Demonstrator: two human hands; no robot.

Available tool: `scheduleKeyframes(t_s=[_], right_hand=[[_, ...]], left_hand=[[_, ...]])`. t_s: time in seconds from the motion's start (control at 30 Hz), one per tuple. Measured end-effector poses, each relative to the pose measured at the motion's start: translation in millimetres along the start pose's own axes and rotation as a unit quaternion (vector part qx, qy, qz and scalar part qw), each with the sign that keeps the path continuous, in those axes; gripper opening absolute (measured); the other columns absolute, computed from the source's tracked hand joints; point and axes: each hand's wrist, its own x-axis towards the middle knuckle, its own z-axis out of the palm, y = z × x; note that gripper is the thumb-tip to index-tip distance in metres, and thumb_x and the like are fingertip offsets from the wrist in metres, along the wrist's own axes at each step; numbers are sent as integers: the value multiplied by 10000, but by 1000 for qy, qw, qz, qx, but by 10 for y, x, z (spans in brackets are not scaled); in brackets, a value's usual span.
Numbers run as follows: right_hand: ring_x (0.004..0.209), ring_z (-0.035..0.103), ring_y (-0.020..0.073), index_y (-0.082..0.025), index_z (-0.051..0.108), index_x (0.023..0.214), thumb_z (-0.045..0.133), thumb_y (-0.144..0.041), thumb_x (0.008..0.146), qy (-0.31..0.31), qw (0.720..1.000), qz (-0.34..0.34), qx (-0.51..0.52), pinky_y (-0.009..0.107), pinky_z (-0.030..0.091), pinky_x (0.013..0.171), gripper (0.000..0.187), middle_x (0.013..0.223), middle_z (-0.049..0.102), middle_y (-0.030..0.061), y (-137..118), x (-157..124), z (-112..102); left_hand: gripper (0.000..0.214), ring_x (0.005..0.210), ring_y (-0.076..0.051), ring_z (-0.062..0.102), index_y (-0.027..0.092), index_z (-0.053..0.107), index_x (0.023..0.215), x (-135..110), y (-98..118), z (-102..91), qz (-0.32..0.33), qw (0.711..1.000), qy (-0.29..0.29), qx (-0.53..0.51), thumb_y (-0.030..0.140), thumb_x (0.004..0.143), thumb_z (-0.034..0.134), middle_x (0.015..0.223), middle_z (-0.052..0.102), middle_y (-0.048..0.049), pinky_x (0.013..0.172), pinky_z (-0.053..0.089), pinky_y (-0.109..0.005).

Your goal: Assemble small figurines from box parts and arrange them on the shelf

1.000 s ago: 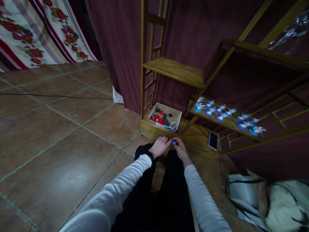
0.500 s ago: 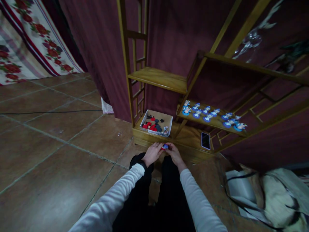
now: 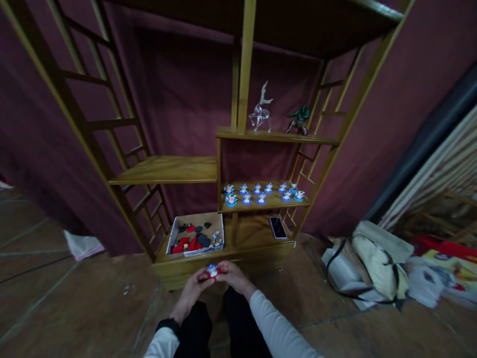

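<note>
Between my two hands is a small figurine (image 3: 212, 270) with a blue top, a white body and a red base. My left hand (image 3: 196, 287) pinches it from the left, and my right hand (image 3: 231, 275) grips its right side. Just beyond my hands, a shallow white box (image 3: 196, 252) on the bottom board holds red and dark grey round pieces plus a few small figures. Several similar blue-and-white figurines (image 3: 261, 198) stand in two rows on the small shelf (image 3: 274, 204) to the right.
A phone (image 3: 278, 227) lies on the bottom board of the wooden shelving unit. Higher up stand a clear glass figure (image 3: 260, 113) and a dark green figure (image 3: 299, 120). Bags (image 3: 376, 266) sit on the floor at right. Another wooden shelf (image 3: 169, 169) is above the box.
My view has swung to the right and up, bringing more of the shelving into sight. Both hands keep hold of the figurine, which now shows its white front and red base more plainly.
</note>
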Motion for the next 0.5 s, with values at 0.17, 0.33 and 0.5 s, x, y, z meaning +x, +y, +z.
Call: scheduleKeyframes(t_s=[0.17,0.33,0.5], right_hand=[[705,568,160,-182,579,734,805,-282,343,9,1000,15,5,341,393,762,463,661,583,-38,32,31,-49],[713,569,162,-186,577,741,812,-315,338,15,1000,12,17,346,393,768,484,666,584,-38,9,19,-43],[699,558,158,-180,577,733,811,-315,335,32,999,5,28,337,389,753,480,648,571,-39,54,69,-34]], left_hand=[[491,734,-206,619,176,663,834,-3,29,39,-5,1000,6,13,400,410,770,699,668,-21,727,461,-311],[502,776,-228,626,175,664,806,-56,146,86,-8,1000,20,18,444,392,761,742,678,-35,740,470,-319],[508,799,-236,632,200,656,818,-80,253,150,-26,999,19,10,449,387,761,757,685,-31,749,477,-327]])
